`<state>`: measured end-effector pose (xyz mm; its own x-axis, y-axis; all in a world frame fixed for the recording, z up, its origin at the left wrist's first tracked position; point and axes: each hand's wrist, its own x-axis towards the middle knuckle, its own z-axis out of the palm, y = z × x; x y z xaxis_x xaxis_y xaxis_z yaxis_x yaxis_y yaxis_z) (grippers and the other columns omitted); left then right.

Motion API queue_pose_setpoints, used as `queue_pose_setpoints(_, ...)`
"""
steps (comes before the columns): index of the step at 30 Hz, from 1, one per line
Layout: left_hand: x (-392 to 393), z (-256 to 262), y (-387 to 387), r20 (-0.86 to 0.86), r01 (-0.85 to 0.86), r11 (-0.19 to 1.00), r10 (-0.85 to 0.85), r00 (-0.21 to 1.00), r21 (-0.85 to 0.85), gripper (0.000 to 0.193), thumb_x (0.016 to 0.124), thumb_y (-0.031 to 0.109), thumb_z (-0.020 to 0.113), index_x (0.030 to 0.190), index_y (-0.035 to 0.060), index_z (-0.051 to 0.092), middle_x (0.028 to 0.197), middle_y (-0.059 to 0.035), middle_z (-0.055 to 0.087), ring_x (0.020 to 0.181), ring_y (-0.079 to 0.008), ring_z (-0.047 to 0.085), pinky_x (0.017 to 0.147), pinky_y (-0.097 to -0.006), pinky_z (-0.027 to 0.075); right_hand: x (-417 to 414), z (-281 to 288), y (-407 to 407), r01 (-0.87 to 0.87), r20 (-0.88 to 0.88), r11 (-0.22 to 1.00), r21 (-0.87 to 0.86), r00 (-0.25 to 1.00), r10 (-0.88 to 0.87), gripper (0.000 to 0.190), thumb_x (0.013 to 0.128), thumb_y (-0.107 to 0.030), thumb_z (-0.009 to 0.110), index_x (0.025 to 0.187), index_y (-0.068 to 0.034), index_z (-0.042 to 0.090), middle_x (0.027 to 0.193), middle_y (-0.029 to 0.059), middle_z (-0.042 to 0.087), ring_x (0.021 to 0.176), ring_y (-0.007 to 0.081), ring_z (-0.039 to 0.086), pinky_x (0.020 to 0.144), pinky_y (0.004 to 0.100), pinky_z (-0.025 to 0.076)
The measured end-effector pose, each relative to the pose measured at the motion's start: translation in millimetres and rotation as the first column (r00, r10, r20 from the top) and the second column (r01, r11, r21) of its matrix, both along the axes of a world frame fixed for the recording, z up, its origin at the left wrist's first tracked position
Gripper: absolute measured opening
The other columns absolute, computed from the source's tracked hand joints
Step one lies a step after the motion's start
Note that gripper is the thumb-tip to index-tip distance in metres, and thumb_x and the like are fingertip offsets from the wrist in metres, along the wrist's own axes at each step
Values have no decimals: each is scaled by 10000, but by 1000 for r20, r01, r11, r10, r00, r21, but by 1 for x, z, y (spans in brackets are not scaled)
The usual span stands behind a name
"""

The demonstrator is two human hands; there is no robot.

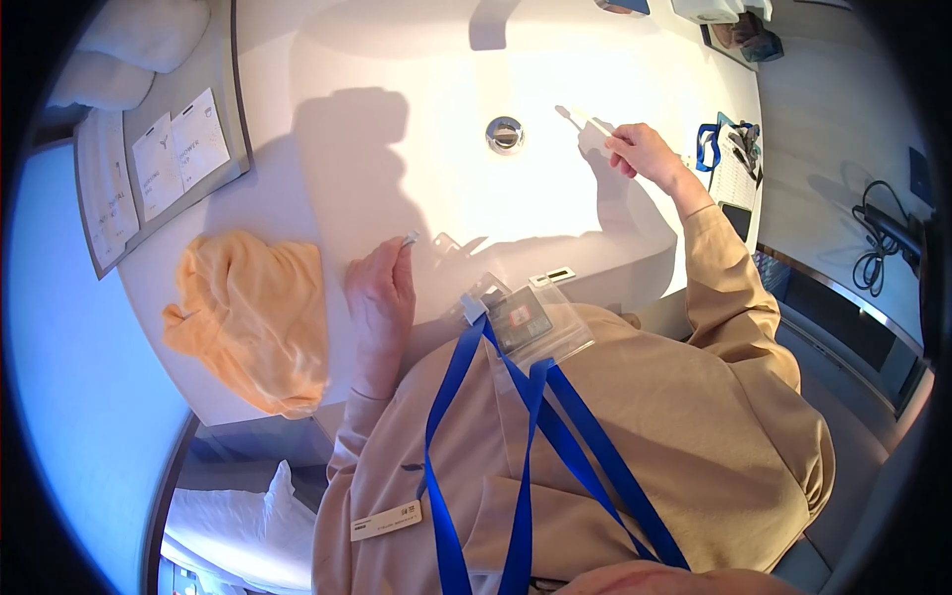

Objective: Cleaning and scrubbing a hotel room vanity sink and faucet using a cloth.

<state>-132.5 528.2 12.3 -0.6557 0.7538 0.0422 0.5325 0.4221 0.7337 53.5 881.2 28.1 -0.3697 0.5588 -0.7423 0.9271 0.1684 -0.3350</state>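
Note:
My right hand [632, 149] pinches a small, thin white item [599, 126] over the right side of a white washbasin [461, 186]; glare hides what exactly it is. Its shadow, with a narrow stem, falls on the basin. Near the basin's lower left, my left hand [381, 290] holds a small pale piece [410, 238] between thumb and fingertips; its kind cannot be told. A round metal drain plug [505, 135] sits in the basin between and above the hands. A crumpled orange-yellow cloth [253, 320] lies on the counter, left of my left hand.
Printed white packets [182, 156] lie on a grey tray [238, 111] at the upper left, beside rolled white towels [141, 37]. At right are a clipboard [732, 167] with a blue strap and a corded black appliance [889, 227]. Blue lanyards [535, 401] and clear badge holders [550, 320] hang before my chest.

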Motion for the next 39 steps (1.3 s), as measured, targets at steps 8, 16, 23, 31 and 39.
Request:
queue_pose_setpoints(8, -2, 6, 0, 28, 0, 999, -1, 1000, 37, 54, 865, 77, 591, 889, 35, 613, 721, -95, 604, 607, -302, 534, 595, -381, 401, 17, -18, 16, -249, 100, 902, 351, 968, 229, 276, 900, -150, 477, 1139, -61, 583, 796, 86, 679, 725, 243, 652, 729, 353, 506)
queue_pose_setpoints(16, -1, 1, -1, 38, -9, 1000, 9, 999, 6, 51, 855, 70, 590, 883, 32, 609, 710, -100, 601, 623, -300, 547, 595, -383, 392, 3, -28, 33, -430, 235, 633, 644, 898, 372, 264, 918, -162, 461, 1146, -90, 575, 895, 156, 671, 837, 340, 645, 775, 420, 513)
queue_pose_setpoints(23, 0, 5, 3, 5, 2, 998, -2, 1000, -55, 49, 852, 69, 594, 893, 45, 604, 684, -87, 581, 617, -287, 538, 594, -386, 389, -50, -30, 110, -606, 470, 418, 677, 793, 388, 324, 946, -312, 429, 960, -86, 660, 886, 168, 671, 887, 331, 650, 773, 426, 525)
queue_pose_setpoints(31, -3, 2, 1, -2, 7, 1000, -7, 1000, -28, 63, 843, 64, 610, 905, 59, 601, 669, -75, 566, 601, -273, 529, 593, -383, 388, -69, -17, 130, -621, 484, 476, 623, 784, 389, 338, 935, -333, 423, 956, -88, 655, 997, 144, 660, 934, 307, 636, 812, 409, 509)
queue_pose_setpoints(39, -3, 6, 5, -7, 26, 996, -27, 1000, -88, 65, 844, 76, 614, 905, 58, 600, 664, -71, 562, 592, -271, 527, 595, -380, 390, -110, -60, 82, -501, 294, 548, 669, 857, 424, 359, 939, -350, 441, 901, -49, 633, 900, 227, 652, 879, 386, 630, 786, 484, 493)
